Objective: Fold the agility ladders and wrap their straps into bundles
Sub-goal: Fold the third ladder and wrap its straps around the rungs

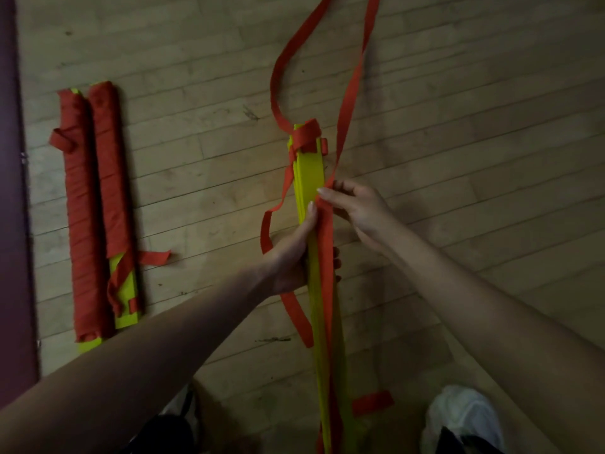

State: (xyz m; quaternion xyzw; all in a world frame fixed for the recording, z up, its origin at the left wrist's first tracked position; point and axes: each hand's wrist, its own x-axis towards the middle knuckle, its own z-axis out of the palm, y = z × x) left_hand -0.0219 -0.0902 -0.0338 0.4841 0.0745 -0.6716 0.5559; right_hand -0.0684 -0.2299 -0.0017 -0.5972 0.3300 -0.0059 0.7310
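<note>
A stack of yellow ladder rungs (309, 172) is held above the wooden floor, pointing away from me. My left hand (294, 257) grips the stack around its middle, thumb lying along the top rung. Red straps (352, 86) trail from the stack up and out of the top of the view, and one is looped round the stack's far end. My right hand (355, 208) pinches a red strap at the stack's right edge, just beyond my left thumb. More strap hangs below my left hand.
Two bundles wrapped in red strap (80, 217) (113, 191) lie side by side on the floor at the left, yellow rung ends showing. A dark wall or door edge (13, 191) runs down the far left. My shoes (465, 417) are at the bottom.
</note>
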